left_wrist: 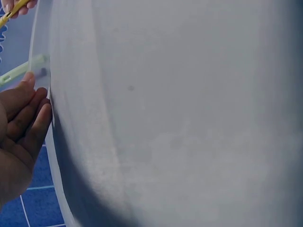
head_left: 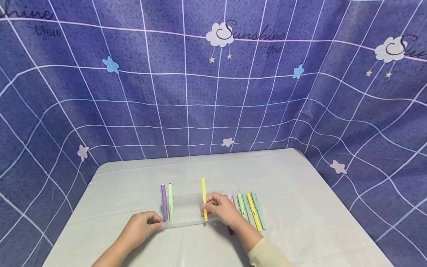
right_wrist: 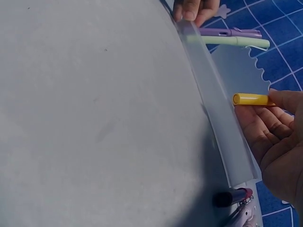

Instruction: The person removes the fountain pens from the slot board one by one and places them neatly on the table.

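Note:
A translucent pen rack (head_left: pixel 185 224) with a scalloped rear edge lies on the table. Across its left end rest a purple pen (head_left: pixel 164 202) and a pale green pen (head_left: pixel 171 202), side by side. My left hand (head_left: pixel 141 228) pinches the rack's front left corner between thumb and fingers, seen closer in the left wrist view (left_wrist: pixel 23 127). Between thumb and fingers, my right hand (head_left: pixel 221 209) holds a yellow pen (head_left: pixel 204 193) over the rack's right part. One end of that yellow pen (right_wrist: pixel 248 99) sits near the rack's front strip (right_wrist: pixel 215 104) in the right wrist view; whether they touch I cannot tell.
Right of the rack lies a row of several pens, among them a green pen (head_left: pixel 241 205), another yellow pen (head_left: pixel 254 212) and a grey-green pen (head_left: pixel 258 210). My right forearm partly covers the row. A blue grid-patterned curtain (head_left: pixel 200 111) surrounds the pale tabletop (head_left: pixel 126 185).

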The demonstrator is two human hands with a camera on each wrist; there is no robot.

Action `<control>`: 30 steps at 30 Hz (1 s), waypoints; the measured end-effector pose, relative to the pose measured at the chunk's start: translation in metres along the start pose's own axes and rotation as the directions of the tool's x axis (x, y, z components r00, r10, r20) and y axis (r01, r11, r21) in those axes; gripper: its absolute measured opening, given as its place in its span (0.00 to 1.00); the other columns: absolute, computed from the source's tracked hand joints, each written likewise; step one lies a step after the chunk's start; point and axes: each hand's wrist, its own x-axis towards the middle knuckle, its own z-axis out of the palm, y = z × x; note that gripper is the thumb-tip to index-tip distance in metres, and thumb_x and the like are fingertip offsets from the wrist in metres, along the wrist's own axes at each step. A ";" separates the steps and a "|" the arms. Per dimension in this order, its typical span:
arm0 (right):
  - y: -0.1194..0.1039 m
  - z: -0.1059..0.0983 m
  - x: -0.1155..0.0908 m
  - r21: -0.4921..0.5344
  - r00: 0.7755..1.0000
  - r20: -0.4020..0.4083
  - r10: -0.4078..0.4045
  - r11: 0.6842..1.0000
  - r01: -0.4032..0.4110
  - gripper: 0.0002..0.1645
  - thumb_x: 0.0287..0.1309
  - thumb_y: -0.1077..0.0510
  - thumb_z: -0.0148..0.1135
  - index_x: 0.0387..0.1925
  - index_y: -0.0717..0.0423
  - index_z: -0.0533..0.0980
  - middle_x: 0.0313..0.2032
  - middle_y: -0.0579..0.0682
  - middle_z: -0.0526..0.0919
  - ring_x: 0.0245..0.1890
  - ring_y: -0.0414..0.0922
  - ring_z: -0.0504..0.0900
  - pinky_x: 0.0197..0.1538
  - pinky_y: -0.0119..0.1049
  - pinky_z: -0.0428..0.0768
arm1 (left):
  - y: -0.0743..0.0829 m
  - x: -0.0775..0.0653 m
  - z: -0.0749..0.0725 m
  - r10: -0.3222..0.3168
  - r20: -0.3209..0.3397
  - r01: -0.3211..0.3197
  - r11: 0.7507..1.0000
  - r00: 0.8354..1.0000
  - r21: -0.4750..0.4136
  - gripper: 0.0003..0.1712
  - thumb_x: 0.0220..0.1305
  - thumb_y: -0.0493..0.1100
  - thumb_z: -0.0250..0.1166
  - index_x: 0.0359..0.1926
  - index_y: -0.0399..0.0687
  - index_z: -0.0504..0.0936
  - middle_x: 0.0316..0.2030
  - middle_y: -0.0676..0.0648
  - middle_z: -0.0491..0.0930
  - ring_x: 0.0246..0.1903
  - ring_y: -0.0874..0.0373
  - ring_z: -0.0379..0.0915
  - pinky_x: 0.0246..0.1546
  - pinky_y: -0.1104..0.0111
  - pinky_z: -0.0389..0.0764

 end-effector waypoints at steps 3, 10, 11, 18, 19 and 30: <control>0.000 -0.003 -0.002 -0.006 1.000 -0.004 -0.003 1.000 0.003 0.10 0.66 0.58 0.61 0.40 0.63 0.75 0.39 0.63 0.86 0.40 0.58 0.86 0.42 0.44 0.87 | -0.001 0.001 0.000 0.004 0.000 -0.004 1.000 1.000 -0.002 0.08 0.50 0.49 0.76 0.28 0.65 0.83 0.29 0.65 0.84 0.41 0.59 0.82 0.54 0.52 0.79; 0.003 -0.011 -0.006 -0.013 1.000 -0.016 -0.022 1.000 0.022 0.10 0.67 0.58 0.60 0.41 0.63 0.75 0.39 0.65 0.85 0.40 0.60 0.86 0.42 0.45 0.87 | -0.001 0.000 0.001 0.002 -0.005 -0.002 1.000 1.000 -0.002 0.08 0.49 0.48 0.76 0.29 0.64 0.83 0.29 0.65 0.84 0.41 0.59 0.82 0.54 0.51 0.79; 0.004 -0.012 -0.006 -0.011 1.000 -0.016 -0.021 1.000 0.021 0.11 0.66 0.58 0.61 0.41 0.63 0.75 0.39 0.66 0.85 0.40 0.60 0.86 0.42 0.44 0.87 | -0.001 0.000 0.001 0.003 -0.006 -0.003 1.000 1.000 -0.001 0.08 0.49 0.48 0.76 0.29 0.64 0.83 0.29 0.65 0.84 0.41 0.59 0.82 0.53 0.51 0.79; 0.005 -0.023 -0.011 -0.038 0.999 -0.034 0.013 0.999 -0.014 0.12 0.66 0.55 0.62 0.41 0.61 0.76 0.40 0.64 0.86 0.40 0.54 0.86 0.43 0.41 0.87 | -0.001 0.000 0.001 0.001 -0.005 -0.001 1.000 1.000 0.000 0.08 0.50 0.49 0.76 0.29 0.65 0.84 0.29 0.65 0.84 0.42 0.58 0.83 0.54 0.51 0.79; 0.005 -0.024 -0.012 -0.040 0.999 -0.035 0.015 0.999 -0.016 0.11 0.66 0.56 0.61 0.41 0.61 0.76 0.40 0.64 0.86 0.40 0.53 0.86 0.43 0.41 0.87 | -0.001 0.000 0.001 0.001 -0.004 -0.001 1.000 1.000 0.000 0.08 0.50 0.49 0.76 0.29 0.65 0.84 0.29 0.65 0.84 0.42 0.58 0.83 0.54 0.51 0.79; 0.006 -0.041 -0.019 -0.037 0.999 -0.039 0.011 0.999 -0.012 0.16 0.67 0.55 0.60 0.47 0.64 0.74 0.42 0.67 0.84 0.43 0.60 0.85 0.43 0.41 0.87 | -0.001 0.000 0.001 -0.003 -0.006 0.003 1.000 1.000 -0.001 0.08 0.49 0.48 0.76 0.29 0.64 0.84 0.29 0.64 0.85 0.41 0.58 0.83 0.54 0.51 0.79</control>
